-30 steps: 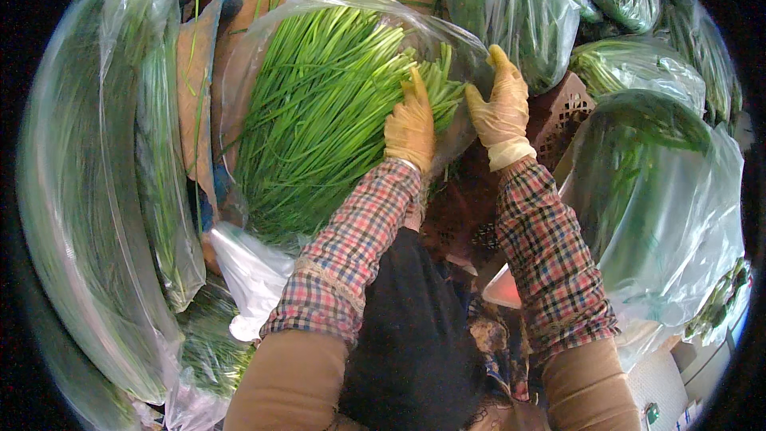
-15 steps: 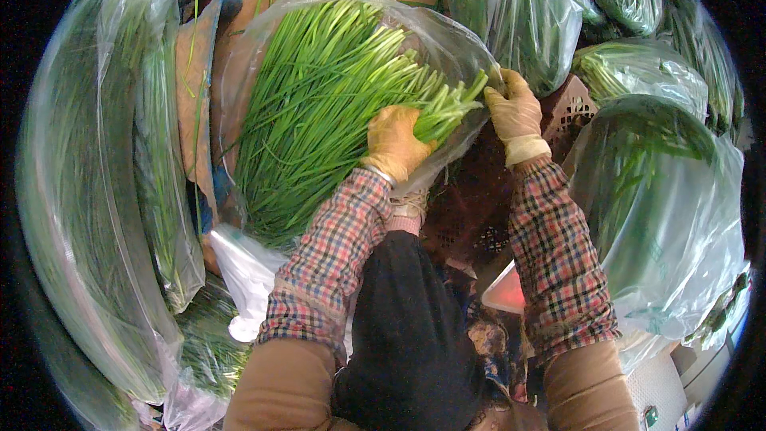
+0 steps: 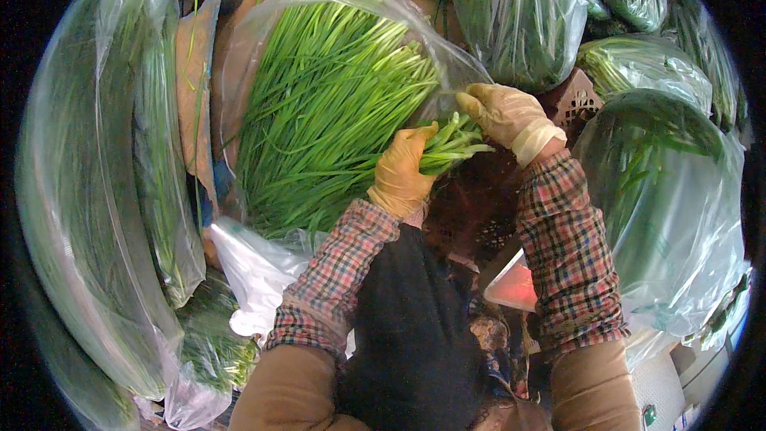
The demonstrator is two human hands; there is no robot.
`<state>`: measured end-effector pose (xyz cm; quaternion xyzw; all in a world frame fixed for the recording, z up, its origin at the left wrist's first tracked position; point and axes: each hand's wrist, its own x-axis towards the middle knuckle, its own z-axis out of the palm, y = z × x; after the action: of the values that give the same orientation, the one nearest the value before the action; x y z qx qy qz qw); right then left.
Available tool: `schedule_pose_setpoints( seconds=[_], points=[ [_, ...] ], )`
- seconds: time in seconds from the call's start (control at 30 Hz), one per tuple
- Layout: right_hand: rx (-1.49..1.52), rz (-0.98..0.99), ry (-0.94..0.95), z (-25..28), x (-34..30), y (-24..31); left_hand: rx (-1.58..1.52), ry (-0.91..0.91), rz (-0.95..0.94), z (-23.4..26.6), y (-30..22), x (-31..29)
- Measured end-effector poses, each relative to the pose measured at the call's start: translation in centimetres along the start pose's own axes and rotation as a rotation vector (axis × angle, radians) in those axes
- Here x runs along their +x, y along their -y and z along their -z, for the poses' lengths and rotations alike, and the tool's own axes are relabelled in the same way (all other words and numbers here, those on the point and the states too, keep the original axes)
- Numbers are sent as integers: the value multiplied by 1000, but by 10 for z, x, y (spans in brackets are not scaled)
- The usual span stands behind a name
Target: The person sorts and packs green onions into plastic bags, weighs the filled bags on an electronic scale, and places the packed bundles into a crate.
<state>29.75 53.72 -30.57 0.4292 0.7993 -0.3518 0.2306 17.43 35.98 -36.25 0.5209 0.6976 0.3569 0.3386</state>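
Note:
My left hand [image 3: 404, 172], in a yellowish glove, is closed around the stem end of a small bunch of garlic chives [image 3: 451, 148]. Its pale cut ends stick out to the right of the fist. Beneath and left of it, a large heap of green garlic chives [image 3: 327, 104] lies in an open clear plastic bag [image 3: 231, 72]. My right hand [image 3: 507, 116], in a pale glove, hovers by the cut ends, beside the bag's right edge. Its fingers are curled together at the tips; what they pinch, if anything, is too small to make out.
Long filled clear bags [image 3: 80, 191] of greens line the left side. More filled bags [image 3: 519, 16] stand at the back right, and a large one [image 3: 654, 191] lies right of my arm. A brown plastic crate [image 3: 578, 100] sits between. A white bag [image 3: 255, 267] is by my left sleeve.
My left hand has shifted slightly down and right with the bunch, its cut ends now lower and clear of the heap. My right hand has come down off the bag's edge toward those ends.

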Motion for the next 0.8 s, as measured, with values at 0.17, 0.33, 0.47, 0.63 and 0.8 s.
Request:
schedule_pose_setpoints(
  seconds=[0.17,0.33,0.47,0.63,0.8],
  points=[
    [236,-35,174,-15,3,-25,-80,26,-81,2,0,0],
    [494,-107,325,-26,1,-34,-220,150,-124,0,5,-4],
    [526,-186,379,-36,3,-40,-185,183,-203,-7,9,-4],
    [303,-33,298,-8,-17,5,112,192,-62,6,-19,6],
    [216,183,191,-4,-44,29,84,209,-174,7,6,-5]
  ],
)
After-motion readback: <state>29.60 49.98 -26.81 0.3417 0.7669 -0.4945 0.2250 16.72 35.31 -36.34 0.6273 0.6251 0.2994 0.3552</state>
